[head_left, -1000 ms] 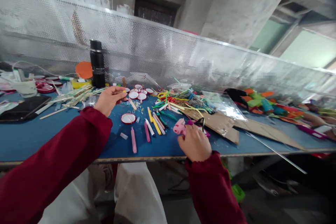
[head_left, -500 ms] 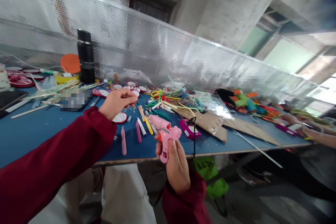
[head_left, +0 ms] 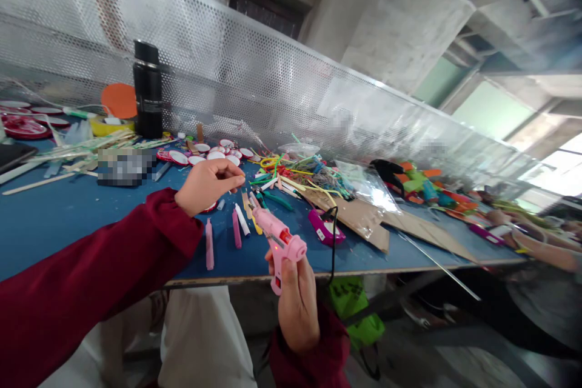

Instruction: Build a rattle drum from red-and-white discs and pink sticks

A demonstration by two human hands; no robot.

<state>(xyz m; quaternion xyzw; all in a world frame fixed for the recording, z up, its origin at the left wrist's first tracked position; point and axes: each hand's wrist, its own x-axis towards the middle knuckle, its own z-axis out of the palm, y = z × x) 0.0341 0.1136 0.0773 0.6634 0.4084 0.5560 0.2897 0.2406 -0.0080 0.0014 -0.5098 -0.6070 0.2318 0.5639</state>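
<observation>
My right hand (head_left: 297, 306) is wrapped round the handle of a pink hot glue gun (head_left: 278, 231), a small light glowing on its side. The gun's nozzle points away from me over the blue tabletop (head_left: 159, 230). To its left, my left hand (head_left: 207, 185) hovers with thumb and fingertips pinched together; anything between them is too small to make out. Below that hand lie a pink stick (head_left: 210, 245), a darker pink stick (head_left: 237, 229) and a white stick (head_left: 242, 221). A yellow stick is partly behind the gun.
Behind my hands are red-rimmed white discs (head_left: 216, 159) and a heap of coloured pipe cleaners (head_left: 313, 173). A black bottle (head_left: 148, 94) stands at the mesh screen. Cardboard (head_left: 359, 212) and a purple device (head_left: 325, 228) lie to the right, beyond them another person's arm (head_left: 541, 245).
My right hand has brought the glue gun slightly left and down in view, its nozzle turned more upward. My left hand shifted a little right, still pinched. The view has tilted slightly.
</observation>
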